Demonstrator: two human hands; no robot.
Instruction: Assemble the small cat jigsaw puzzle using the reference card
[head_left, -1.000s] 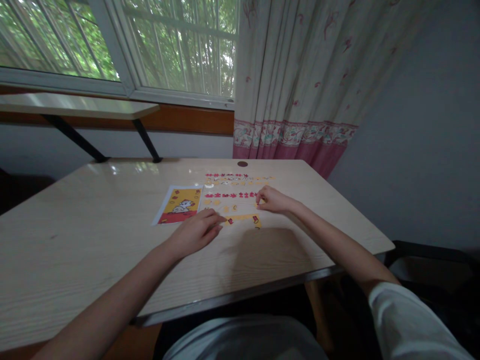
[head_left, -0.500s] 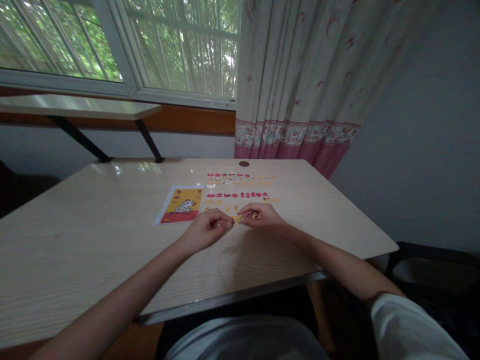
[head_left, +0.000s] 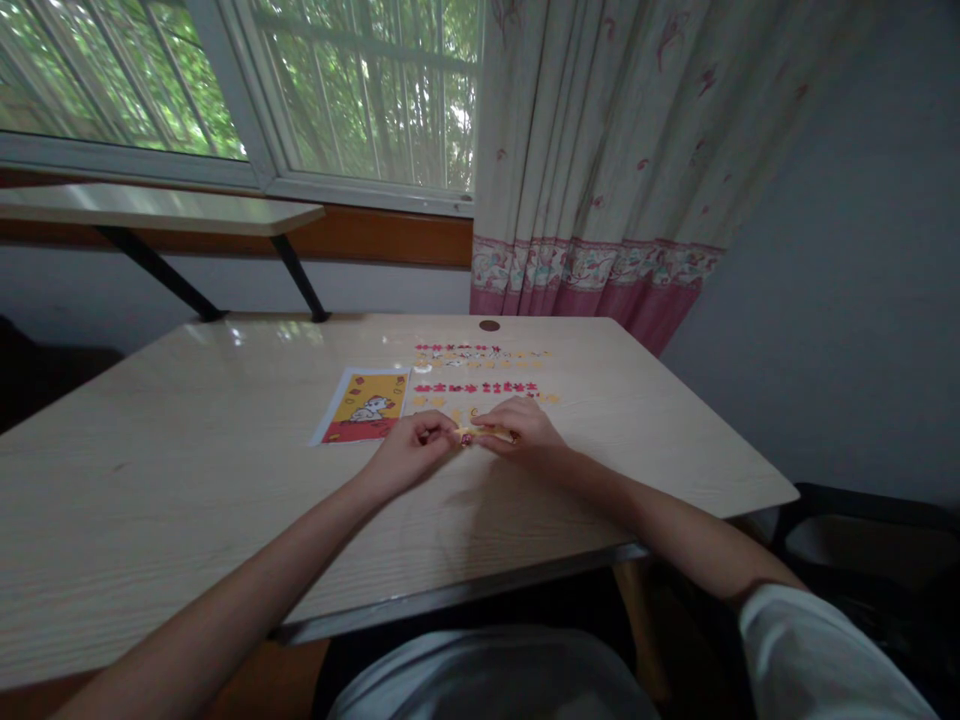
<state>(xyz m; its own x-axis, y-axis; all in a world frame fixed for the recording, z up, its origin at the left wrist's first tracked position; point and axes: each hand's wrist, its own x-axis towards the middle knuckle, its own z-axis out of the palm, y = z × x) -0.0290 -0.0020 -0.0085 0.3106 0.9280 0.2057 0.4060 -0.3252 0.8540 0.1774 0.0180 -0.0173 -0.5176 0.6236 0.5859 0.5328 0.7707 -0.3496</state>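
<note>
My left hand [head_left: 415, 447] is closed, thumb and fingertips pinched at the left edge of a small yellow and red jigsaw piece [head_left: 466, 438]. From the other side, my right hand [head_left: 523, 436] is closed as well, its fingers curled round yellow jigsaw pieces that are mostly hidden. Both hands are close together, low over the table. Beyond them lie rows of loose jigsaw pieces [head_left: 476, 387], red, yellow and white. Left of the pieces is a printed picture sheet [head_left: 365, 406] with a white bird on yellow and red.
The pale wooden table [head_left: 225, 500] has its front edge close to my body. A raised shelf [head_left: 165, 208] on black legs stands at the back left. A round dark cable-hole cover [head_left: 489, 325] sits near the back edge, before the curtain [head_left: 592, 180]. A dark chair [head_left: 870, 530] is at right.
My left hand has shifted slightly left and turned palm down. My right fingers have opened a little and lowered, and a red-marked jigsaw piece now shows between the hands.
</note>
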